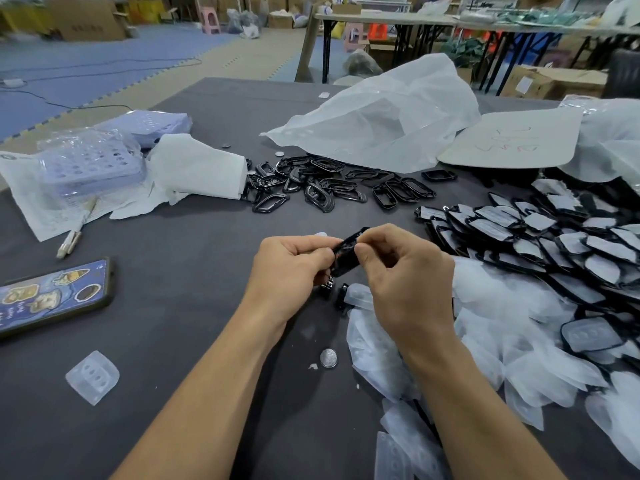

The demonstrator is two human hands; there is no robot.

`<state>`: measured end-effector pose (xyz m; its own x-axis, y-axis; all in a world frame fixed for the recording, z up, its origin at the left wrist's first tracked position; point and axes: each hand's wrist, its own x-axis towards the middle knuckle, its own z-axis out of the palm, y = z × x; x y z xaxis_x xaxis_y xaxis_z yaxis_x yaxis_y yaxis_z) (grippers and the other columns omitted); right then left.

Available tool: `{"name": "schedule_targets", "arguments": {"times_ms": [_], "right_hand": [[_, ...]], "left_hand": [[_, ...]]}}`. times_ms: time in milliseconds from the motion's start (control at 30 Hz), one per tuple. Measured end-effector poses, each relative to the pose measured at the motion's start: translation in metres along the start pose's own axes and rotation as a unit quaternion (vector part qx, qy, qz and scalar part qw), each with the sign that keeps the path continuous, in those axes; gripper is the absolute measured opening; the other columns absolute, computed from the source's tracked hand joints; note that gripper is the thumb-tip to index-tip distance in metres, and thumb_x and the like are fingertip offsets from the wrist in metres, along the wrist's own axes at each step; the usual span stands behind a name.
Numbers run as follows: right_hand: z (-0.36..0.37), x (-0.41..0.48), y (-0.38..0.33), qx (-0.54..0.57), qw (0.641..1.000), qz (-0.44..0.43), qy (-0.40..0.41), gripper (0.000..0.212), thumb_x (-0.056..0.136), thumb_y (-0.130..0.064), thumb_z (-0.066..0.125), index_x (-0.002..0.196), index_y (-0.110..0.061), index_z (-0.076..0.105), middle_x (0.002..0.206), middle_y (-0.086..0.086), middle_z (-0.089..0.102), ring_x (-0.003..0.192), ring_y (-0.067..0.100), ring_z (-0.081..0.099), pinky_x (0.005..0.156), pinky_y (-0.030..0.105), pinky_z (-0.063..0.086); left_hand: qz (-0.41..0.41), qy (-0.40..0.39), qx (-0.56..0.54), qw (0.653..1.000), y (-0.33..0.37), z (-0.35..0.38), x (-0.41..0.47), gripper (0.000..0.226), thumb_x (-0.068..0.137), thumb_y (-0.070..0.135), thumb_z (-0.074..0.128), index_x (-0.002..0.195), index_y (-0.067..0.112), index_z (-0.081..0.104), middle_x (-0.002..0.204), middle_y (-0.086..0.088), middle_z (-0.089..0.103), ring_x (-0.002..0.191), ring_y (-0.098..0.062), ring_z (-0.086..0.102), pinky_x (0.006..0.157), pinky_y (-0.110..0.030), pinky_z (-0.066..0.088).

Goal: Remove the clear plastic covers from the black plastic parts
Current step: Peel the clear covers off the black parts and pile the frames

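Both hands hold one black plastic part (346, 252) above the middle of the grey table (194, 271). My left hand (294, 268) grips its left side, and my right hand (405, 271) pinches its upper right edge with thumb and forefinger. Whether a clear cover is still on it I cannot tell. A heap of bare black frames (329, 183) lies behind the hands. A stack of covered black parts (540, 244) spreads at the right. Removed clear covers (491, 344) pile up under and beside my right forearm.
A phone (52, 296) lies at the left, a single clear cover (92, 377) near the front left, and a coin cell (328, 358) between my forearms. Blister trays (93, 161), white paper (197, 168) and a large plastic bag (391, 116) fill the back.
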<state>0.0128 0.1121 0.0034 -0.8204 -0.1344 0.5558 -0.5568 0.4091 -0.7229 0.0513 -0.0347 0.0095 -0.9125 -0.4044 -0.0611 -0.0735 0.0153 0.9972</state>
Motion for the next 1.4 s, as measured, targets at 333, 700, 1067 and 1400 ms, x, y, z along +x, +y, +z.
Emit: {"name": "schedule_targets", "arguments": {"times_ms": [333, 700, 1067, 1400], "right_hand": [[0.006, 0.000, -0.002, 0.011, 0.999, 0.037, 0.035, 0.013, 0.090, -0.013, 0.077, 0.081, -0.022, 0.072, 0.066, -0.020, 0.067, 0.068, 0.002, 0.064, 0.062, 0.005, 0.042], [0.004, -0.004, -0.009, -0.029, 0.997, 0.028, 0.073, 0.016, 0.088, -0.035, 0.077, 0.101, -0.032, 0.067, 0.070, -0.013, 0.061, 0.067, 0.004, 0.057, 0.064, 0.013, 0.041], [0.008, 0.006, 0.001, 0.251, 0.942, 0.224, -0.003, 0.022, 0.093, -0.008, 0.072, 0.077, -0.016, 0.060, 0.056, -0.002, 0.066, 0.049, 0.009, 0.062, 0.048, 0.020, 0.046], [0.002, 0.007, -0.001, 0.254, 0.935, 0.217, -0.116, 0.022, 0.093, -0.005, 0.068, 0.073, -0.010, 0.060, 0.053, 0.004, 0.059, 0.043, 0.013, 0.052, 0.044, 0.020, 0.040]], "left_hand": [[0.016, -0.042, -0.015, 0.999, 0.003, 0.002, -0.003, 0.022, 0.070, 0.017, 0.077, 0.087, 0.027, 0.086, 0.094, -0.010, 0.081, 0.109, -0.004, 0.069, 0.096, -0.038, 0.057], [0.034, -0.022, -0.075, 0.996, 0.007, 0.005, -0.005, 0.039, 0.074, -0.015, 0.075, 0.071, 0.023, 0.085, 0.079, -0.006, 0.080, 0.055, -0.010, 0.056, 0.055, -0.016, 0.047], [0.070, -0.009, -0.040, 0.997, 0.002, 0.011, -0.003, 0.019, 0.074, 0.014, 0.079, 0.090, 0.021, 0.084, 0.077, -0.007, 0.078, 0.063, -0.013, 0.063, 0.065, -0.026, 0.055], [0.068, 0.019, -0.078, 0.994, 0.003, 0.008, -0.002, 0.035, 0.081, -0.018, 0.072, 0.077, 0.016, 0.080, 0.054, 0.000, 0.068, 0.040, -0.007, 0.047, 0.043, -0.016, 0.039]]}}
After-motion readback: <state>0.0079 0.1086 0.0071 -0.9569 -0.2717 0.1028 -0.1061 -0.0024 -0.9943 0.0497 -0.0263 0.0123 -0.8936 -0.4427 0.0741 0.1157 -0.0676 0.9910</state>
